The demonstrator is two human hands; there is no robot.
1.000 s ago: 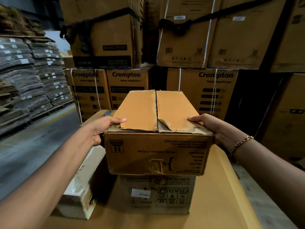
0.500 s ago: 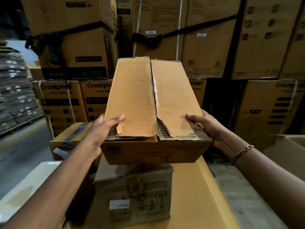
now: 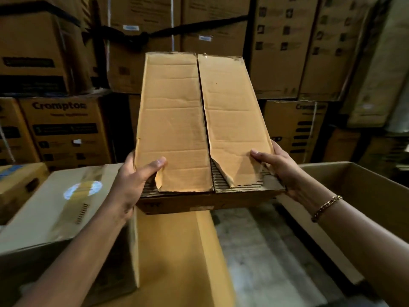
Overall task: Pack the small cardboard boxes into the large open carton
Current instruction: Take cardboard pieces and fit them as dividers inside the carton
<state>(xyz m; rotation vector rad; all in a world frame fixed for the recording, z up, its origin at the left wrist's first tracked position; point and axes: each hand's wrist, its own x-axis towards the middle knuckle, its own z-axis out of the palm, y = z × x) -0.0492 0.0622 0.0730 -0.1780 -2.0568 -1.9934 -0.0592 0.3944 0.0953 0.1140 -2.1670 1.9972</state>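
Cardboard fills the frame. At the far left edge sits one blue-taped box (image 3: 15,176), and beside it at the lower left lies one closed box (image 3: 55,207) sealed with clear tape.

Right of these, the left hand (image 3: 130,185) grips the near left corner of the small cardboard box (image 3: 172,120), thumb on top and fingers wrapped round the side wall. One such box is held, at the centre of the frame, in the air above a flat cardboard sheet (image 3: 177,251) and a strip of grey floor (image 3: 261,262).

Its long axis runs away from the camera, from lower centre toward upper centre. The near short end faces the person and the top face tilts toward the lens. Two top flaps (image 3: 232,120) meet at a seam along that axis, and both are torn at their near corners, baring corrugation. Both grips sit at the near end, so almost the whole length reaches beyond the hands.

The right hand (image 3: 281,169) holds the near right corner, thumb on the flap and fingers under the edge. One chain bracelet (image 3: 326,207) circles its wrist.

At the right edge stands one large open carton (image 3: 365,196), its wall near the held box's right corner; whether they touch cannot be told. Stacked printed cartons (image 3: 64,129) fill the upper frame, overlapping too much to count.
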